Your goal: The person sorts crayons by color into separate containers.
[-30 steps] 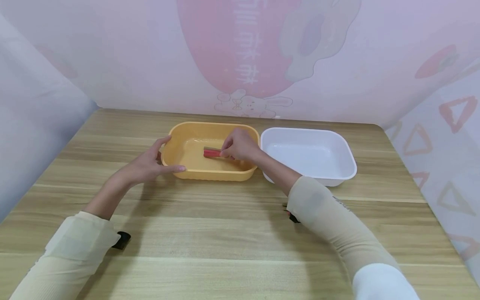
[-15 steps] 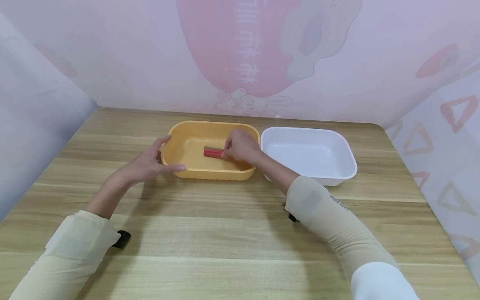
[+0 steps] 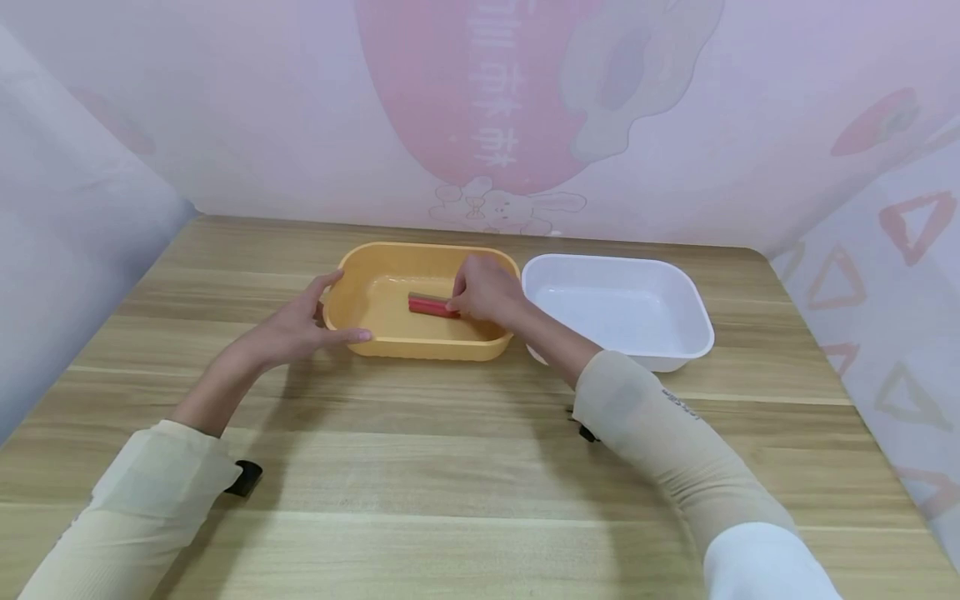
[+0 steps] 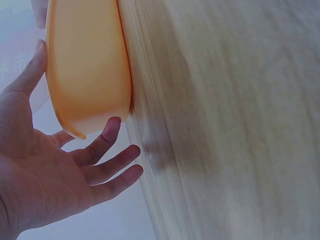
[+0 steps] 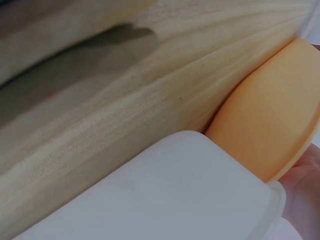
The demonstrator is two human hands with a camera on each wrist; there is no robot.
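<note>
Right hand [image 3: 486, 290] inside yellow tub [image 3: 375, 340], fingers pinching my red stick [image 3: 429, 305]; left hand [image 3: 296, 327] fingers apart, touching tub's near-left corner.

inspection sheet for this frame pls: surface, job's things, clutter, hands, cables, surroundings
Surface: wooden table.
Job's things: red stick lying inside orange tub; white tub beside it, touching or nearly.
Clutter: nothing seen.
Hands: left hand touches the orange tub's left end with straight fingers; right hand reaches into the tub, fingers at the stick's right end; grip not visible.
Cables: nothing seen; black wrist mounts only.
Surroundings: pink printed backdrop.
</note>
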